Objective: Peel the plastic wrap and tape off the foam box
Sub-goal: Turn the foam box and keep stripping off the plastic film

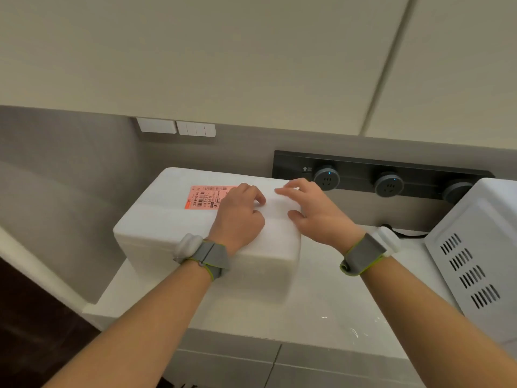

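The white rectangular foam box (156,219) stood on a pale glossy countertop (321,298), and both hands lay on its lid. The left hand (240,217) sat on the near middle of the lid with its fingers curled tight under the knuckles, tips down against the surface. Whether those fingertips pinched any film or tape could not be told, as the clear wrap was too faint to make out. Just beyond and left of this hand lay a pink paper shipping label (204,198) with a barcode, and the knuckles covered its right edge.

The right hand (310,211) rested just beside the left, nearer the lid's right end. Its fingers were stretched almost straight and pointed toward the left hand, with the thumb spread on the lid near its edge. It held nothing.

Each wrist wore a grey fabric wristband (207,256) edged in green with a white plastic module. Behind the right hand ran a black wall-mounted socket rail (363,169) with round grey outlets. To the right of that hand stood a white metal appliance (475,247) with dark vent slots.
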`<state>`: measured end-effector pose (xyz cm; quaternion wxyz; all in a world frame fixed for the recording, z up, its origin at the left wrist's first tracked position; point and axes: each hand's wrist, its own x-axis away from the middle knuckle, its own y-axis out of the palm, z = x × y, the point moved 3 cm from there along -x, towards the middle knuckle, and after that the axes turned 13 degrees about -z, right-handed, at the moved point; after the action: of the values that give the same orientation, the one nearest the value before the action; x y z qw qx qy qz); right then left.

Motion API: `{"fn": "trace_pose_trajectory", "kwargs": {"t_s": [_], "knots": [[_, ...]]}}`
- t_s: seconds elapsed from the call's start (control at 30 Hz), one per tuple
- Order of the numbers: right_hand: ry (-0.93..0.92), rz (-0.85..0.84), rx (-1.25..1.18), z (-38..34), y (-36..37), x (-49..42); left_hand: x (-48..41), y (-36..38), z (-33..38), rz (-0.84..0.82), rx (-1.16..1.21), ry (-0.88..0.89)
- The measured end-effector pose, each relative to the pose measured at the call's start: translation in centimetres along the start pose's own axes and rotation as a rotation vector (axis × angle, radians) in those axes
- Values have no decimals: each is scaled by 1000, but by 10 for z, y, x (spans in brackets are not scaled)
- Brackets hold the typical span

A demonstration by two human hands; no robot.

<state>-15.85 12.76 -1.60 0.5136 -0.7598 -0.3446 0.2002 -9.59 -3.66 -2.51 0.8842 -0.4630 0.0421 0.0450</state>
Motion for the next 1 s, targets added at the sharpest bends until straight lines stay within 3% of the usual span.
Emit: {"fn": "trace_pose_trajectory", "kwargs": {"t_s": [0.13,0.37,0.67,0.83,1.0], "knots": [[-109,-90,197,-10,2,-5,0,0,-3,4,35,3],[-174,-40,202,-6,-6,-1,-2,0,-5,3,55,-1],[-272,-111,241,-6,-18,-10,-3,1,-6,9,66,-14],[-319,-63,177,8,-18,-11,-2,2,-4,7,63,-15],[-343,71,-57,17,-18,-3,-2,2,-4,10,83,-27]]}}
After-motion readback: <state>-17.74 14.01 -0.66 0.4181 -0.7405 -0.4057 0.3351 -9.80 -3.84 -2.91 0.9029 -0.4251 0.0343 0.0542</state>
